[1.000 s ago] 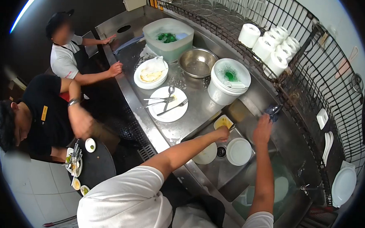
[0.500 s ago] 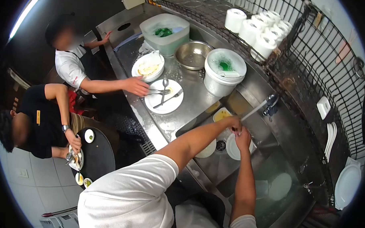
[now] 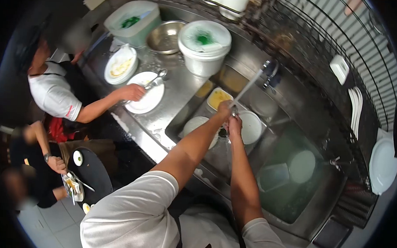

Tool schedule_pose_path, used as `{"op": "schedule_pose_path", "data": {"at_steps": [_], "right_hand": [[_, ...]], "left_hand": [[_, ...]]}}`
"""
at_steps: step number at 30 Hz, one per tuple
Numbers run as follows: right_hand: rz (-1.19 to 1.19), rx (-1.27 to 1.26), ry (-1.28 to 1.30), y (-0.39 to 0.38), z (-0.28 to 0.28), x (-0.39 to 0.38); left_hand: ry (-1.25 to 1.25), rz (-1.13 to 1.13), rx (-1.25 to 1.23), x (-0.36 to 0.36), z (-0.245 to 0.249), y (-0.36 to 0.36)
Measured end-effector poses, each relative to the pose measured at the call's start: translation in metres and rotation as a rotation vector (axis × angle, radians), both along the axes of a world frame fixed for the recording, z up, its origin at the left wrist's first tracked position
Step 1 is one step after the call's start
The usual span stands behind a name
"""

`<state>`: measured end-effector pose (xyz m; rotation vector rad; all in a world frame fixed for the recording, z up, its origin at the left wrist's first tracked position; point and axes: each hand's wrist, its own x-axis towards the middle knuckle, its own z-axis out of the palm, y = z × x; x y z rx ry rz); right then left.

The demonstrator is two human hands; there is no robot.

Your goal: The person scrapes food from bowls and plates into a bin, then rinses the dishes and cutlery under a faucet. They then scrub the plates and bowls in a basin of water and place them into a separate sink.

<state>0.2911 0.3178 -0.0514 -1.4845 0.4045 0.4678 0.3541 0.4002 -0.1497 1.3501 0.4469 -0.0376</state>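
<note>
My left hand (image 3: 225,108) and my right hand (image 3: 234,125) meet over the left sink basin, fingers closed around something small and shiny, too small to name. Water from the tap (image 3: 271,74) runs down onto them. Behind my left hand is a white dish (image 3: 217,97) with yellow contents. A white plate (image 3: 252,128) lies right of my hands, and another plate (image 3: 194,127) lies to their left, partly behind my left forearm. The drain (image 3: 222,132) shows just below my hands.
Right basin (image 3: 274,201) holds water, a round plate and a clear container. Left counter holds a white bucket (image 3: 204,54), steel bowl (image 3: 163,39), plastic tub (image 3: 131,32) and stacked plates (image 3: 115,73). A co-worker's hand (image 3: 133,92) reaches over a plate; another person handles dishes on a black tray (image 3: 96,173).
The view has shifted, so the counter items appear farther left. My hands stay together under the water. The co-worker's hand now gathers the cutlery that lay spread on the plate.
</note>
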Motion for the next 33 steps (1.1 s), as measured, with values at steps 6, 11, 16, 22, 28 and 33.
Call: {"op": "schedule_pose_path", "data": {"at_steps": [6, 11, 16, 22, 28, 33], "right_hand": [[-0.308, 0.197, 0.236, 0.005, -0.025, 0.017], [-0.336, 0.510, 0.251, 0.031, -0.047, 0.038], [-0.366, 0.861, 0.285, 0.055, -0.076, 0.039], [-0.324, 0.786, 0.388, 0.065, -0.148, -0.007], [-0.042, 0.364, 0.295, 0.062, -0.017, -0.072], [0.112, 0.020, 0.091, 0.049, -0.005, -0.092]], "left_hand": [[0.335, -0.154, -0.273, -0.046, -0.016, -0.016], [0.406, -0.315, 0.772, -0.077, 0.066, 0.018], [0.250, -0.508, 1.150, -0.114, 0.156, 0.056], [0.299, -0.578, 1.140, -0.167, 0.133, 0.094], [0.269, 0.124, 0.994, -0.172, 0.198, 0.149], [-0.210, 0.679, 1.084, -0.084, 0.308, 0.258]]}}
